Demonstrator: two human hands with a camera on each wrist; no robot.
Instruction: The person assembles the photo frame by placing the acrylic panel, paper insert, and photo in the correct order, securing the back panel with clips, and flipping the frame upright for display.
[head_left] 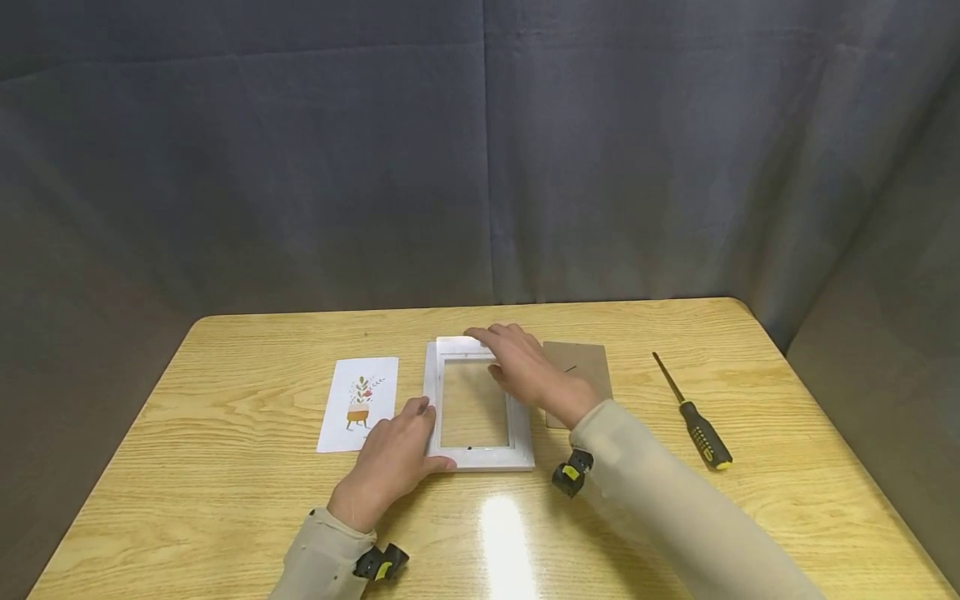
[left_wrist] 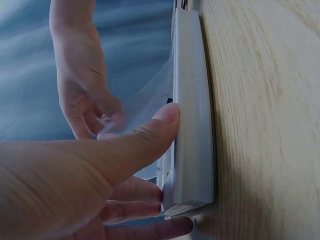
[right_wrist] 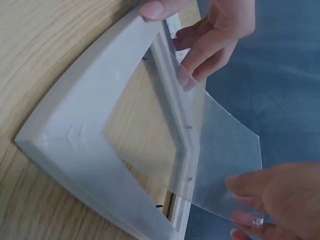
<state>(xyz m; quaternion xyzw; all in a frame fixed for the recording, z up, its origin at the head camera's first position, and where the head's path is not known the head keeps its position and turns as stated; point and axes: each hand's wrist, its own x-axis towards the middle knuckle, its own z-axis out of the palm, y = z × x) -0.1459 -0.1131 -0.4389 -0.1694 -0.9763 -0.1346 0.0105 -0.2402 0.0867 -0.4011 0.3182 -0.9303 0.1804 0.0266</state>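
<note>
A white picture frame (head_left: 487, 459) lies on the table with its opening facing up. My left hand (head_left: 393, 454) grips its left side near the front corner, thumb (left_wrist: 168, 113) on the front edge. Over the frame's far side, my right hand (head_left: 525, 362) pinches a clear plastic sheet (right_wrist: 231, 145) by its edge. In the right wrist view the sheet is tilted, with its far part raised above the frame and its lower part over the opening. Small dark tabs show along the frame's inner edge.
Left of the frame lies a white card (head_left: 339, 408) printed with a potted plant. A brown backing board (head_left: 588, 362) is to the right, partly behind my right wrist. Farther right rests a black and yellow screwdriver (head_left: 702, 433). A grey curtain (head_left: 337, 183) hangs behind the table.
</note>
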